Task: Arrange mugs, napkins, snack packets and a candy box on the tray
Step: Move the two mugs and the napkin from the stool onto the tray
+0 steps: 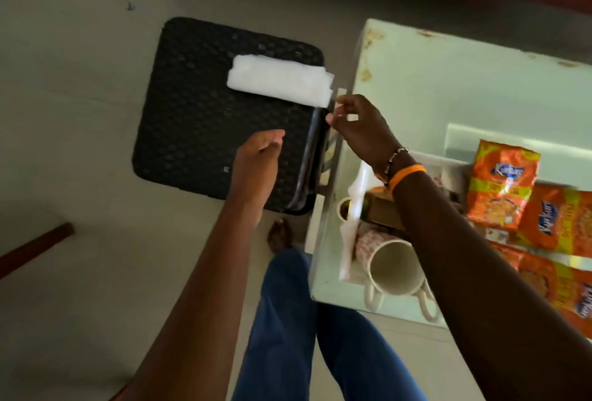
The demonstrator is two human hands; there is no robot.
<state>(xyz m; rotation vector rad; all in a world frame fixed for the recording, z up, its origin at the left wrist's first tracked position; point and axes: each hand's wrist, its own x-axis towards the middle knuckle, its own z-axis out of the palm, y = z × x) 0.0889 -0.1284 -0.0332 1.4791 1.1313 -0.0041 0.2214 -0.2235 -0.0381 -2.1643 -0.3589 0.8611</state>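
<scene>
A folded white napkin stack (278, 80) lies on a black woven stool seat (198, 118) left of the table. My right hand (358, 125) pinches at the stack's right corner. My left hand (256, 163) hovers open over the seat, holding nothing. On the table a white tray (347, 275) holds a patterned mug (390, 266) lying on its side, a second mug (344, 208), a brown candy box (381, 208) and another white napkin (354, 218). My right forearm hides part of the tray. Orange snack packets (503, 182) lie along the tray's right side.
The pale glass table (448, 86) fills the right side, its left edge close to the stool. My legs in blue jeans (288, 320) stand between stool and table. A dark wooden leg (35, 246) shows on the floor at left.
</scene>
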